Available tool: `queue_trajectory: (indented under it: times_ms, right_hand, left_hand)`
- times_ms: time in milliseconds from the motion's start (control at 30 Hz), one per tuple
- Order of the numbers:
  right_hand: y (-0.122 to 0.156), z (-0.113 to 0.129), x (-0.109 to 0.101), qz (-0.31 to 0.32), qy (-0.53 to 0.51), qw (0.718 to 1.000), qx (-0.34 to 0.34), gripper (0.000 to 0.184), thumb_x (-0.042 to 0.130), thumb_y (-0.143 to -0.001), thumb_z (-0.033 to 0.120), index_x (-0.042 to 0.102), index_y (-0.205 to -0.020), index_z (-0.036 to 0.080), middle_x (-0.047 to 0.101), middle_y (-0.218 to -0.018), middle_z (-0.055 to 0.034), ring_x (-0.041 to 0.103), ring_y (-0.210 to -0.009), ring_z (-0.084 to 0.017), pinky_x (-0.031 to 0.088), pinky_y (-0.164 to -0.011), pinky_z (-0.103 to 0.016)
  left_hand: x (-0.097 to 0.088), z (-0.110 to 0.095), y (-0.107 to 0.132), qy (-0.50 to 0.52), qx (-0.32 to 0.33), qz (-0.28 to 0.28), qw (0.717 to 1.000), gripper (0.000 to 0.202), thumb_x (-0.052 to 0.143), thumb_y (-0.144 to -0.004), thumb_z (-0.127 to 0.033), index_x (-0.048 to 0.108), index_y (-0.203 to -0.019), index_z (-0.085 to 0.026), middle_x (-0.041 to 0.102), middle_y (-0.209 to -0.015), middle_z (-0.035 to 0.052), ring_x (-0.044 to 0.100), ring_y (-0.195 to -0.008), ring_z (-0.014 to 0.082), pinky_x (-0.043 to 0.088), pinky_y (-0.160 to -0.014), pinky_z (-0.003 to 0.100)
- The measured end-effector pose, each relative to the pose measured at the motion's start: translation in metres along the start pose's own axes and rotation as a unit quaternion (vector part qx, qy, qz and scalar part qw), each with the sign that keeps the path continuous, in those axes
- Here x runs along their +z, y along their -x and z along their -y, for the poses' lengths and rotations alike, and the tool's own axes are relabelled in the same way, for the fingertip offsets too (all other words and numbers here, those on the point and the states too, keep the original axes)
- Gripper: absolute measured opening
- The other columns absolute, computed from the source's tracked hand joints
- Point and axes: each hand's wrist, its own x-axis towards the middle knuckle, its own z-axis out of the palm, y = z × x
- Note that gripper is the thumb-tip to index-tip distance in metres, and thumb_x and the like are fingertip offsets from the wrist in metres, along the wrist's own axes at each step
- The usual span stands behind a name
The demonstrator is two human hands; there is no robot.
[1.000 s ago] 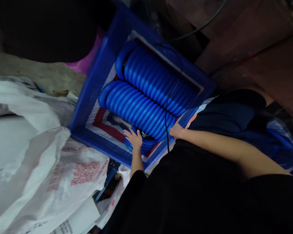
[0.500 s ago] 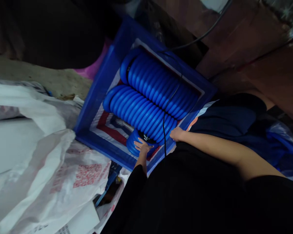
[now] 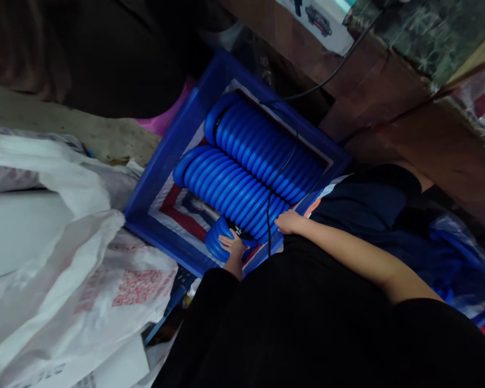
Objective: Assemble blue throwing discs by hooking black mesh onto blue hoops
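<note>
A blue plastic crate point(image 3: 161, 167) holds two long rows of blue ring-shaped pieces point(image 3: 250, 161) stacked side by side. A short stack of the same blue rings point(image 3: 215, 243) lies at the crate's near corner. My left hand point(image 3: 232, 245) rests on top of that short stack with fingers curved over it. My right hand point(image 3: 288, 222) touches the near end of the lower row at the crate's edge, fingers loosely bent. A thin black cable point(image 3: 270, 202) hangs across the rings.
White woven sacks with red print point(image 3: 105, 285) lie heaped to the left. A dark wooden bench point(image 3: 388, 108) rises on the right with blue plastic bags point(image 3: 456, 253) below it. Dark clothing point(image 3: 105, 59) of someone is at the top left.
My left hand slid from the side of the short ring stack onto its top. The view shifted slightly; the right hand stayed at the row's end.
</note>
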Motion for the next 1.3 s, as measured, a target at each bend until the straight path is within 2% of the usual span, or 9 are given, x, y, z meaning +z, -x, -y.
queue_trajectory:
  times_ms: [100,233,333,500,633,767,867,1067,1300]
  right_hand:
    - [0.037,-0.014,-0.013,-0.05,-0.01,0.999,-0.018,0.035,0.054,-0.106,0.032,0.068,-0.13,0.011,0.073,-0.127,-0.0208,0.069,-0.121,-0.034,0.054,-0.101,-0.045]
    - [0.117,-0.054,-0.015,-0.22,-0.111,0.967,-0.059,0.033,0.045,-0.111,0.034,0.07,-0.121,0.015,0.074,-0.119,-0.0147,0.07,-0.113,-0.027,0.054,-0.102,-0.042]
    - [0.188,-0.086,0.013,-0.429,-0.24,0.87,-0.04,0.029,0.045,-0.11,0.03,0.071,-0.119,0.021,0.076,-0.116,-0.0086,0.072,-0.11,-0.022,0.056,-0.102,-0.04]
    - [0.283,-0.127,0.117,-0.67,-0.288,0.64,0.242,0.025,0.048,-0.098,0.019,0.072,-0.094,0.024,0.079,-0.093,-0.0053,0.076,-0.087,-0.021,0.061,-0.083,-0.036]
    - [0.317,-0.141,0.197,-0.594,-0.279,0.566,0.499,0.027,0.045,-0.087,0.02,0.072,-0.088,0.021,0.079,-0.088,-0.0116,0.077,-0.084,-0.027,0.063,-0.081,-0.039]
    - [0.307,-0.14,0.225,-0.492,-0.338,0.558,0.577,0.03,0.042,-0.093,0.016,0.071,-0.101,0.017,0.078,-0.106,-0.0178,0.075,-0.103,-0.029,0.06,-0.094,-0.041]
    - [0.28,-0.149,0.224,-0.497,-0.37,0.529,0.579,0.02,0.051,-0.097,0.018,0.07,-0.104,0.02,0.077,-0.109,-0.0127,0.074,-0.105,-0.024,0.058,-0.096,-0.033]
    - [0.264,-0.204,0.227,-0.509,-0.423,0.496,0.562,0.019,0.056,-0.1,0.017,0.067,-0.115,0.02,0.072,-0.123,-0.0102,0.071,-0.109,-0.021,0.055,-0.091,-0.028]
    - [0.278,-0.185,0.28,-0.511,-0.455,0.447,0.576,0.02,0.05,-0.105,0.024,0.069,-0.113,0.022,0.074,-0.115,-0.0052,0.069,-0.105,-0.017,0.052,-0.091,-0.022]
  left_hand:
    - [-0.004,-0.024,0.007,0.002,-0.05,-0.015,0.999,0.044,0.068,-0.1,-0.036,0.059,-0.14,-0.017,0.059,-0.144,0.0134,0.063,-0.124,0.0297,0.055,-0.104,0.054]
    - [-0.016,-0.061,0.03,0.02,-0.022,0.0,1.0,0.041,0.067,-0.101,-0.038,0.062,-0.135,-0.016,0.063,-0.137,0.013,0.066,-0.117,0.0273,0.059,-0.098,0.048]
    - [-0.031,-0.102,0.062,0.047,0.067,0.023,0.996,0.033,0.063,-0.103,-0.04,0.066,-0.125,-0.016,0.069,-0.123,0.0103,0.069,-0.107,0.0236,0.06,-0.092,0.044]
    - [-0.039,-0.229,0.126,0.096,0.336,0.101,0.931,0.028,0.053,-0.106,-0.042,0.069,-0.092,-0.024,0.072,-0.088,0.0058,0.07,-0.085,0.0198,0.057,-0.083,0.033]
    - [-0.037,-0.335,0.143,0.082,0.571,0.03,0.817,0.028,0.055,-0.102,-0.044,0.069,-0.115,-0.024,0.072,-0.112,0.0123,0.07,-0.106,0.0277,0.057,-0.096,0.042]
    - [-0.038,-0.398,0.113,0.027,0.567,0.0,0.824,0.034,0.053,-0.093,-0.052,0.07,-0.104,-0.024,0.076,-0.103,0.0143,0.074,-0.101,0.0359,0.061,-0.093,0.05]
    - [-0.043,-0.411,0.088,0.002,0.592,0.019,0.805,0.029,0.05,-0.088,-0.053,0.069,-0.094,-0.032,0.079,-0.095,0.0093,0.077,-0.094,0.0359,0.064,-0.084,0.048]
    - [-0.04,-0.439,0.12,-0.036,0.631,-0.187,0.752,0.031,0.05,-0.096,-0.051,0.066,-0.119,-0.038,0.078,-0.097,0.0087,0.076,-0.091,0.037,0.064,-0.08,0.054]
    - [-0.004,-0.457,0.161,-0.145,0.735,-0.15,0.645,0.04,0.053,-0.089,-0.044,0.074,-0.123,-0.041,0.077,-0.12,0.0148,0.076,-0.093,0.0441,0.061,-0.07,0.06]
